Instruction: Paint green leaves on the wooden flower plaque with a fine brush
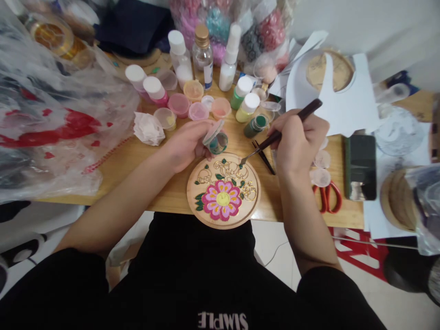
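Note:
My left hand [192, 144] is closed on a small clear plastic cup [218, 143] with green paint inside and its lid tilted up. The cup is held just above the far edge of a round wooden board [194, 183]. On the board is a painted pink flower [222, 200] with a yellow centre, green leaves and gold outlines. My right hand [297, 137] grips a dark-handled palette knife [271, 139]. Its narrow metal tip is at a leaf near the board's far right part; whether it touches cannot be made out.
Beyond the board stand an open jar of green paint [256, 126], paint bottles [248, 106] and small cups [198, 111]. Black tweezers [263, 158] lie by the board. At right are red-handled scissors [330, 198] and a phone [360, 167]; at left, a crumpled tissue [148, 128] and plastic bags [62, 110].

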`<control>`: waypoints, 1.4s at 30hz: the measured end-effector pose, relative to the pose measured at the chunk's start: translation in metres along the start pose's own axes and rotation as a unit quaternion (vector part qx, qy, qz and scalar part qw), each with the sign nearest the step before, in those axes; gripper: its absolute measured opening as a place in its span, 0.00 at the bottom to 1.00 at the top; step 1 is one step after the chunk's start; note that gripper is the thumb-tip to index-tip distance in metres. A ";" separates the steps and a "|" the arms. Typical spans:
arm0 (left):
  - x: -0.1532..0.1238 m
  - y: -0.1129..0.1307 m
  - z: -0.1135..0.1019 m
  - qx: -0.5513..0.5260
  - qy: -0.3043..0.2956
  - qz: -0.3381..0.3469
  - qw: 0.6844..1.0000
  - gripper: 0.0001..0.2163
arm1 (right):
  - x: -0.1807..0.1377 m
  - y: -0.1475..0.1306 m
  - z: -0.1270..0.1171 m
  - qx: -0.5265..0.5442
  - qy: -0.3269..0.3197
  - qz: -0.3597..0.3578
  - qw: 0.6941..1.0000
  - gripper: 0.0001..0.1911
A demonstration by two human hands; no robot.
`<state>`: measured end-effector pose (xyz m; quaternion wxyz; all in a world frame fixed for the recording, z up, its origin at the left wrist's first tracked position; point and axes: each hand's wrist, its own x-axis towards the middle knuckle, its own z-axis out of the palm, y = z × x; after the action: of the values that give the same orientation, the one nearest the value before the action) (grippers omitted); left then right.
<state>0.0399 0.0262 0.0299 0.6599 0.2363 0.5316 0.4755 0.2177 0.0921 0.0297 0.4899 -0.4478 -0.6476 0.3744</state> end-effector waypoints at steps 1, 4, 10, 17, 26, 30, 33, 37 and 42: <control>0.000 0.000 0.000 -0.001 0.003 0.003 1.000 0.12 | 0.000 0.000 0.000 -0.001 0.002 0.000 1.000 0.17; 0.001 -0.002 -0.001 -0.006 -0.001 0.009 1.000 0.11 | 0.001 -0.001 -0.001 -0.007 0.007 0.003 1.000 0.18; 0.004 -0.006 -0.006 -0.006 -0.009 0.012 1.000 0.09 | 0.001 -0.004 0.000 0.007 0.014 0.000 1.000 0.18; 0.001 -0.002 -0.002 -0.012 -0.004 0.003 1.000 0.10 | 0.001 -0.003 0.000 0.024 0.004 0.006 1.000 0.15; 0.001 -0.002 -0.001 -0.006 -0.006 0.012 1.000 0.11 | 0.000 -0.002 0.000 -0.001 -0.002 -0.004 1.000 0.17; 0.000 0.001 0.001 -0.002 0.009 -0.008 1.000 0.13 | 0.000 0.000 0.000 0.006 -0.007 -0.005 1.000 0.16; 0.000 0.002 0.002 0.002 0.015 -0.012 1.000 0.15 | 0.000 -0.001 -0.001 -0.008 -0.013 0.005 1.000 0.16; 0.001 -0.001 0.000 0.000 0.002 0.001 1.000 0.13 | 0.000 -0.002 -0.001 -0.007 -0.022 0.005 1.000 0.15; 0.002 -0.003 -0.001 0.000 0.000 0.016 1.000 0.12 | -0.001 0.000 0.000 0.004 -0.015 -0.005 1.000 0.15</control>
<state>0.0399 0.0262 0.0258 0.6521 0.2449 0.5275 0.4863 0.2178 0.0916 0.0297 0.4836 -0.4368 -0.6557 0.3813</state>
